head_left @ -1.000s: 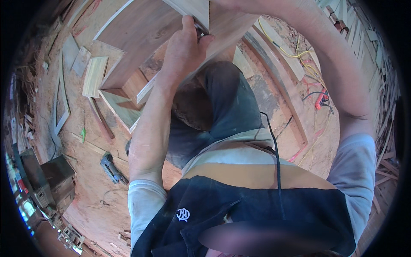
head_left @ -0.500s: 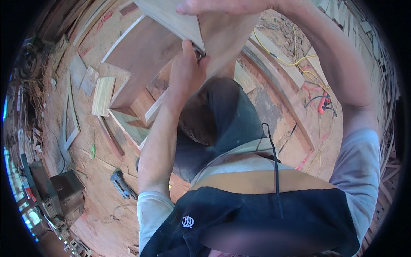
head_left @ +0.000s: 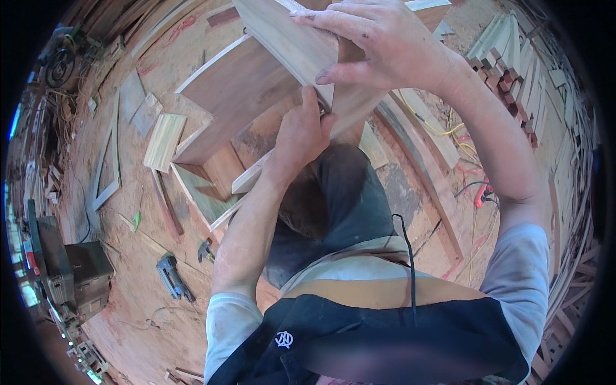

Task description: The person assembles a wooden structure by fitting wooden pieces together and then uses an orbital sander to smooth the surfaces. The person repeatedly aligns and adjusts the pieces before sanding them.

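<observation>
A small round white emblem point(head_left: 283, 339) is printed on the dark apron, well below the left hand point(head_left: 301, 131) and near the elbow. Far out to the lower left of that hand, at the edge of the view, small bright blue and red patches show, too blurred to tell

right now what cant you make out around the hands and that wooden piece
- Head view: what the left hand grips is hidden by its own fingers and the wooden board.
- Head view: the board's top is cut off by the upper edge.
- Head view: the palm of the right hand is hidden by its own back.
- Head view: the small tool on the floor is too small to name.
</observation>
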`<state>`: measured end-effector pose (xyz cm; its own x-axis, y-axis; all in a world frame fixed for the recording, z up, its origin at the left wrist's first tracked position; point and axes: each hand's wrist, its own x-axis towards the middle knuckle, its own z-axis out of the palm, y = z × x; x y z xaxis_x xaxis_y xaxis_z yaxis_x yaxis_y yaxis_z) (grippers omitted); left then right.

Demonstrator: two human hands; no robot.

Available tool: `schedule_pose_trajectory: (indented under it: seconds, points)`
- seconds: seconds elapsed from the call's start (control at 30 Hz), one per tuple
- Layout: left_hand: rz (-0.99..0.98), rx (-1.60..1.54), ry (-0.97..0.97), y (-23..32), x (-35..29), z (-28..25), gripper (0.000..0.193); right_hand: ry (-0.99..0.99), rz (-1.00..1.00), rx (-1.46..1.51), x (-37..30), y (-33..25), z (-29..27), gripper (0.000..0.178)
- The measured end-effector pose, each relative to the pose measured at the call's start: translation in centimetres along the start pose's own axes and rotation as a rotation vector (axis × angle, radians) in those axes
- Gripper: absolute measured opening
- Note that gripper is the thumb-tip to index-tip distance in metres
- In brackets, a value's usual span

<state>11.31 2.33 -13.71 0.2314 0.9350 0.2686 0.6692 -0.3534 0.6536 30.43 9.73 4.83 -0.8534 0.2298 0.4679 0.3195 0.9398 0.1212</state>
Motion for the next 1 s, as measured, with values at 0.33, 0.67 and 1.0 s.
schedule_pose_trajectory:
  seconds: [0.33, 0.67, 1.0]
  points:
    - [-0.016, -0.043, -0.027, 0.3, 0.0, 0.1, 0.048, 0.033, -0.029, -0.004, 0.0, 0.1, 0.0, 0.062]
    - [-0.161, -0.088, -0.096, 0.7, 0.4, -0.5, 0.037, 0.09, 0.033, 0.042, -0.2, -0.3, 1.2, 0.052]
    - [-0.71, -1.402, 0.158, -4.9, 6.8, -0.9, 0.064, 0.053, 0.003, -0.059, 1.0, -0.3, 1.0, 0.061]
